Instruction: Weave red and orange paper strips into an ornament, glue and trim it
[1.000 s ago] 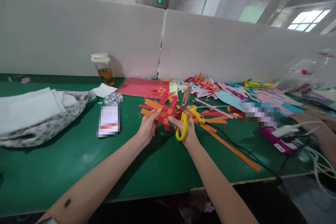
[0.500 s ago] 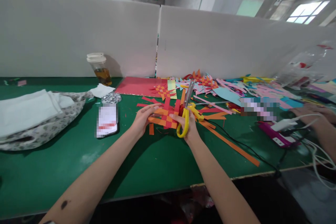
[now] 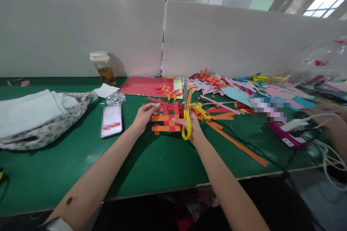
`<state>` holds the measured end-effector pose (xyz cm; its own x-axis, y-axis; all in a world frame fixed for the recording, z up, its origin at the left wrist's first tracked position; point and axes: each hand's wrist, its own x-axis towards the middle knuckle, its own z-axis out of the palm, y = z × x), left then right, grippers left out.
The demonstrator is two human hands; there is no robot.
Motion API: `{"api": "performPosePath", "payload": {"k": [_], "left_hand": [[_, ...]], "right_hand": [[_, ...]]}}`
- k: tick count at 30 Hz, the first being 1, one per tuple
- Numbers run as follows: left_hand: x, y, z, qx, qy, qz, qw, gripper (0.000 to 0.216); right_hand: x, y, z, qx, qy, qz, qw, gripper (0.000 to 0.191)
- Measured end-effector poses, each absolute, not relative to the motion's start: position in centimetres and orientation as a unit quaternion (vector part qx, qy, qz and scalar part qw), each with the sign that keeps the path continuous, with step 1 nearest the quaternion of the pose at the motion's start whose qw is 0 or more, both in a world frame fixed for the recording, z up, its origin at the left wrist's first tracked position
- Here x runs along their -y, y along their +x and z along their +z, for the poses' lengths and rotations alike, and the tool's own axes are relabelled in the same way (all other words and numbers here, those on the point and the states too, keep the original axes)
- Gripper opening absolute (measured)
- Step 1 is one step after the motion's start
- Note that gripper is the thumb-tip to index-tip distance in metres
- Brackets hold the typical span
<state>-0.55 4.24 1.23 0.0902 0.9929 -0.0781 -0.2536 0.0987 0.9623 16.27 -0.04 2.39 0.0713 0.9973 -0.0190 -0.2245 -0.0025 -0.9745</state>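
My right hand [image 3: 195,125] holds yellow-handled scissors [image 3: 186,113], thumb on red-orange paper weave [image 3: 171,127] | left hand [image 3: 145,116], narrow, its 10 o'clock, grip unclear | centre interlaced; strip ends [image 3: 156,128] look unfinished

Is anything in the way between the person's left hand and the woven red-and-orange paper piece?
Nothing visible. The left hand is close by the left side of the woven paper piece; contact is unclear. The yellow-handled scissors, held in the right hand, are at the piece's right side, not between them.
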Motion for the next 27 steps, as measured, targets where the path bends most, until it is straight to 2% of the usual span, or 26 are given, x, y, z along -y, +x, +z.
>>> {"api": "performPosePath", "payload": {"k": [5,8,12,16,22,27], "left_hand": [[-4.4,-0.7,1.3,-0.414,0.404,0.478,0.661,0.041],[-4.1,-0.5,1.2,-0.428,0.453,0.453,0.637,0.043],[-3.8,-0.1,0.9,-0.442,0.467,0.494,0.585,0.037],[-3.7,0.0,1.2,-0.439,0.465,0.470,0.608,0.035],[-3.1,-0.6,2.3,-0.405,0.528,0.375,0.645,0.025],[-3.1,-0.3,2.2,-0.432,0.499,0.393,0.640,0.020]], "right_hand": [[-0.3,16.3,2.2,0.403,-0.474,0.517,0.588,0.048],[-0.5,16.3,2.0,0.389,-0.493,0.499,0.597,0.049],[-0.9,16.5,1.6,0.384,-0.502,0.479,0.609,0.050],[-1.2,16.6,1.2,0.375,-0.496,0.478,0.620,0.050],[-0.9,16.4,1.2,0.432,-0.486,0.486,0.583,0.050],[-1.0,16.2,0.7,0.498,-0.491,0.477,0.532,0.048]]}}
